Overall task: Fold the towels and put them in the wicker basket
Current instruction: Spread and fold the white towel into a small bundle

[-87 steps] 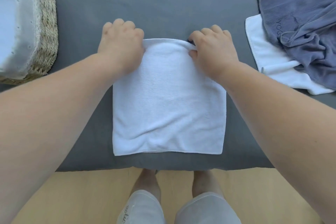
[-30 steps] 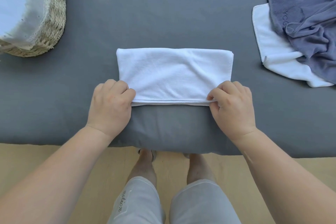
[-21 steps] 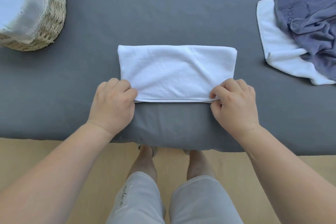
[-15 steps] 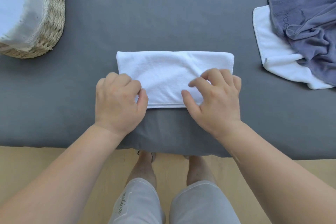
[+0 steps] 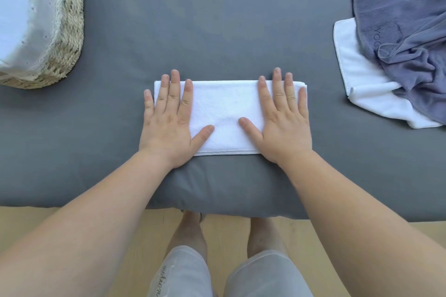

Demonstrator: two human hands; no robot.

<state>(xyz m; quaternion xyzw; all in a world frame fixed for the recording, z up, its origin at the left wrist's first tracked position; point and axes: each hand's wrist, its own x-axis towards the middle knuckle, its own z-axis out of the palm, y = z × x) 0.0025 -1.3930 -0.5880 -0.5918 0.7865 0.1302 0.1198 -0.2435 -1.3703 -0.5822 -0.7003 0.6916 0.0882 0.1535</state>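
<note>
A white towel point(image 5: 225, 113), folded into a long narrow rectangle, lies on the grey bed point(image 5: 217, 31) in front of me. My left hand point(image 5: 169, 120) lies flat on its left end, fingers spread. My right hand point(image 5: 282, 118) presses flat on its right end the same way. Neither hand grips anything. The wicker basket point(image 5: 65, 38) with a white cloth liner stands at the far left, partly cut off by the frame edge.
At the right edge a crumpled blue-grey towel point(image 5: 410, 43) lies on top of another white towel point(image 5: 362, 87). The bed's near edge runs across the lower view, with wooden floor point(image 5: 72, 212) and my legs below it.
The white towel was folded in half toward me. My hands then let go of its near corners and moved onto its top, and both now lie flat with the fingers spread.
</note>
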